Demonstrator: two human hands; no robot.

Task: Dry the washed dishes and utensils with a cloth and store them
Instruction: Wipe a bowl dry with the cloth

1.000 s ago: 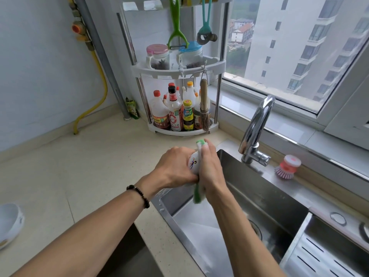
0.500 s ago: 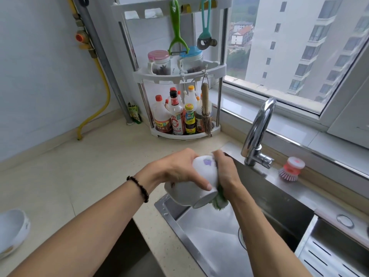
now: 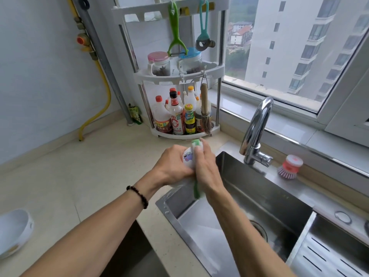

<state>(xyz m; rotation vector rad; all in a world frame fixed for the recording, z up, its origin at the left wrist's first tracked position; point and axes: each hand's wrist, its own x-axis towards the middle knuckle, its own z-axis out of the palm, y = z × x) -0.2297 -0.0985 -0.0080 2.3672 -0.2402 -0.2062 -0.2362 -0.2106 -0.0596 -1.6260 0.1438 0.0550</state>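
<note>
White ceramic cup (image 3: 187, 157) with a small purple print sits between both hands, held over the near left corner of the steel sink (image 3: 259, 198). Left hand (image 3: 171, 166) grips the cup from the left side, fingers curled around its body; a dark bead bracelet (image 3: 138, 195) sits on that wrist. Right hand (image 3: 206, 168) presses a white cloth with green edge (image 3: 196, 188) against the cup's right side, fingers curled over the cloth so it wraps the cup; green cloth edge pokes out above the fingertips and hangs below the palm. Cup opening not visible, orientation hard to tell.

Chrome faucet (image 3: 256, 128) stands at the sink's back rim, spout curving toward the window (image 3: 299, 47). Red-and-white dish brush (image 3: 290, 166) rests on the ledge just right of the faucet. Slotted steel drain tray (image 3: 329, 254) sits at the sink's right end.

White corner rack (image 3: 179, 76) stands on the beige countertop (image 3: 79, 172) behind the hands: sauce bottles (image 3: 175, 114) on the bottom shelf, 2 lidded jars (image 3: 173, 62) on the middle shelf, a green peeler (image 3: 176, 31) and a teal tool (image 3: 203, 31) hanging from the top, a bamboo brush (image 3: 205, 110) hanging lower. White bowl (image 3: 14, 230) lies at the left edge of the counter, well apart from the hands. Yellow hose (image 3: 99, 100) runs down the wall on the left.
</note>
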